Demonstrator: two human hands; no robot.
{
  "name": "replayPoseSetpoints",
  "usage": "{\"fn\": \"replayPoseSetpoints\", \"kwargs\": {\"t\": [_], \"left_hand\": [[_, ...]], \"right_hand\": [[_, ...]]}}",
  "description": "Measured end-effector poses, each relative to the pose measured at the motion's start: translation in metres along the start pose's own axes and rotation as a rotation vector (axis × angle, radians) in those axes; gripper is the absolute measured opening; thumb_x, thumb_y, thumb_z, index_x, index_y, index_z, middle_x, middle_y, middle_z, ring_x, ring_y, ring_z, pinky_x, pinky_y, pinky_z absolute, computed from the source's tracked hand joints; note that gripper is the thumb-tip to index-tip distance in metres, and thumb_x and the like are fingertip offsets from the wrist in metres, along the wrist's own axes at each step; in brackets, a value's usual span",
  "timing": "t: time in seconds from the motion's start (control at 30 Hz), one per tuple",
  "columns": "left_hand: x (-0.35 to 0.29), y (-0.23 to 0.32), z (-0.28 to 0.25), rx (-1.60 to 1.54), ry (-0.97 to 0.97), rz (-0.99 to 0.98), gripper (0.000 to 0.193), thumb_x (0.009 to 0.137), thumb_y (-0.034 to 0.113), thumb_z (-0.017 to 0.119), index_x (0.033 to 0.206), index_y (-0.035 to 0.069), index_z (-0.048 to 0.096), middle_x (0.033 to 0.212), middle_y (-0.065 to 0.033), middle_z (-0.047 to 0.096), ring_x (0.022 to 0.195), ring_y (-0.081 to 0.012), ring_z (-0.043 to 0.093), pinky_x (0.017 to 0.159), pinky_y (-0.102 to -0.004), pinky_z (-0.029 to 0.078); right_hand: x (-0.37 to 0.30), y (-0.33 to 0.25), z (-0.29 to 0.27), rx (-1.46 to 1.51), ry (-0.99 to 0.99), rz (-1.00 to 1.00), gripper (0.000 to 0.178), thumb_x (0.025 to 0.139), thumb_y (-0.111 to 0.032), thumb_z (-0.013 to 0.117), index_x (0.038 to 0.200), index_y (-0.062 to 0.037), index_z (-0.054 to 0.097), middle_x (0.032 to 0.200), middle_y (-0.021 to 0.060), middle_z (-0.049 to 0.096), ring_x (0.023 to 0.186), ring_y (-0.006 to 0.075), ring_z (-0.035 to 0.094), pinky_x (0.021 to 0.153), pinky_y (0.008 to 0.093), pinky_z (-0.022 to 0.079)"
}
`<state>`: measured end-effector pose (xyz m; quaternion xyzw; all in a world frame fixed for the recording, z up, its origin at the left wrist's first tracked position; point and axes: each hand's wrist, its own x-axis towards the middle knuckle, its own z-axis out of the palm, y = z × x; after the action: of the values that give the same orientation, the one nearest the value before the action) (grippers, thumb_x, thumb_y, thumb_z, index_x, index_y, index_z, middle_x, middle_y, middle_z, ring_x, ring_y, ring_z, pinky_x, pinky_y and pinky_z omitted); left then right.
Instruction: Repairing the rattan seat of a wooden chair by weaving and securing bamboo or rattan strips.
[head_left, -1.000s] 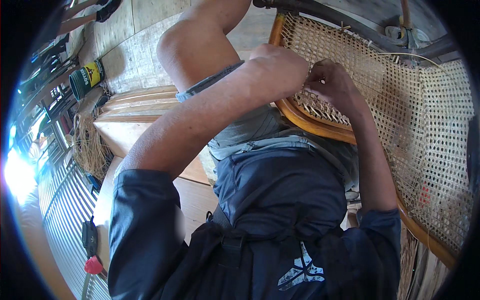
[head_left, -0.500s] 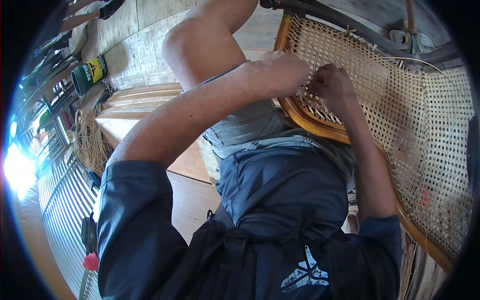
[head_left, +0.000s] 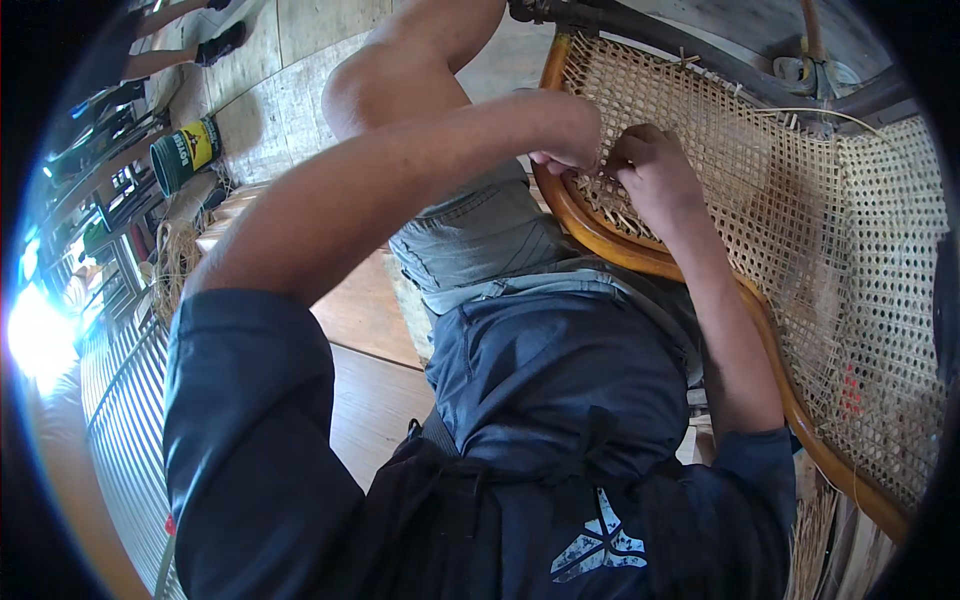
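Woven cane webbing point(head_left: 780, 230) with open holes fills a curved, varnished wooden frame point(head_left: 590, 232) on my right. Over the near left corner of the weave, beside the frame's bend, both hands work close together. My left hand point(head_left: 568, 135) is closed, its knuckles turned up and its fingers curled under, low against the cane. A small gap away, my right hand point(head_left: 655, 180) pinches with thumb and fingers at the webbing's surface. Whatever thin piece lies in either pinch is too small or hidden to make out. Loose cane ends stick up along the frame's inner edge.
A dark bar point(head_left: 640, 22) runs behind the far edge of the webbing. One loose cane strand point(head_left: 850, 120) arcs over it. To the left stand a green and yellow bucket point(head_left: 185, 155) and a bundle of fibres point(head_left: 178, 265). Another person's shoe point(head_left: 222, 45) shows at far left.
My left hand has pulled slightly left and down, its elbow swinging outward and its wrist bending over. My right hand has shifted a little left. Another person's leg has come further into view.
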<state>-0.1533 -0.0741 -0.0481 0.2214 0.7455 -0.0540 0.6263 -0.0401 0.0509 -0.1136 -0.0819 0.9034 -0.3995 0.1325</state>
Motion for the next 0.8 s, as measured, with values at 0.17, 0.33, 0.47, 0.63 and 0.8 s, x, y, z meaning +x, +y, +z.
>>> {"fn": "replayPoseSetpoints", "kwargs": {"t": [0.17, 0.33, 0.47, 0.63, 0.8], "left_hand": [[0.009, 0.002, 0.001, 0.066, -0.055, -0.026, 0.03, 0.078, 0.031, 0.06, 0.066, 0.004, 0.066, 0.06, -0.0078, 0.062, 0.052, -0.0196, 0.059, 0.053, -0.0339, 0.049], [-0.009, -0.008, 0.011, 0.24, 0.188, 0.07, 0.035, 0.078, 0.036, 0.059, 0.074, 0.003, 0.068, 0.068, -0.0152, 0.064, 0.066, -0.0276, 0.064, 0.062, -0.0416, 0.051], [-0.035, -0.041, 0.022, 0.177, 0.215, -0.045, 0.045, 0.079, 0.046, 0.055, 0.084, 0.003, 0.067, 0.08, -0.0171, 0.066, 0.079, -0.0342, 0.063, 0.072, -0.0445, 0.049], [-0.042, -0.005, 0.036, -0.119, 0.43, -0.126, 0.049, 0.078, 0.05, 0.058, 0.089, 0.003, 0.064, 0.092, -0.0201, 0.063, 0.091, -0.0342, 0.061, 0.079, -0.0447, 0.044], [-0.012, -0.021, 0.055, -0.255, 0.452, -0.011, 0.044, 0.077, 0.046, 0.058, 0.089, 0.004, 0.065, 0.092, -0.0205, 0.063, 0.09, -0.0355, 0.061, 0.079, -0.0448, 0.046]], "right_hand": [[0.005, -0.004, 0.001, -0.07, 0.003, -0.008, 0.012, 0.075, -0.016, 0.064, 0.083, -0.0088, 0.065, 0.095, 0.0068, 0.061, 0.089, 0.0283, 0.058, 0.076, 0.0384, 0.05], [0.002, 0.0, -0.002, 0.073, 0.042, -0.046, 0.012, 0.074, -0.017, 0.064, 0.084, -0.0093, 0.064, 0.094, 0.0057, 0.061, 0.087, 0.0292, 0.059, 0.074, 0.038, 0.05], [-0.002, 0.005, -0.001, -0.015, 0.061, -0.096, 0.014, 0.078, -0.018, 0.064, 0.086, -0.0066, 0.062, 0.09, 0.0077, 0.061, 0.084, 0.026, 0.059, 0.071, 0.0366, 0.049], [-0.012, 0.016, -0.029, 0.588, 0.203, 0.155, 0.014, 0.084, -0.016, 0.06, 0.09, -0.0042, 0.061, 0.087, 0.0089, 0.06, 0.078, 0.0203, 0.058, 0.067, 0.0328, 0.047], [-0.015, 0.014, -0.019, 0.371, 0.168, -0.095, 0.011, 0.084, -0.011, 0.059, 0.092, -0.0035, 0.061, 0.085, 0.0121, 0.061, 0.077, 0.0262, 0.06, 0.066, 0.0345, 0.048]]}}
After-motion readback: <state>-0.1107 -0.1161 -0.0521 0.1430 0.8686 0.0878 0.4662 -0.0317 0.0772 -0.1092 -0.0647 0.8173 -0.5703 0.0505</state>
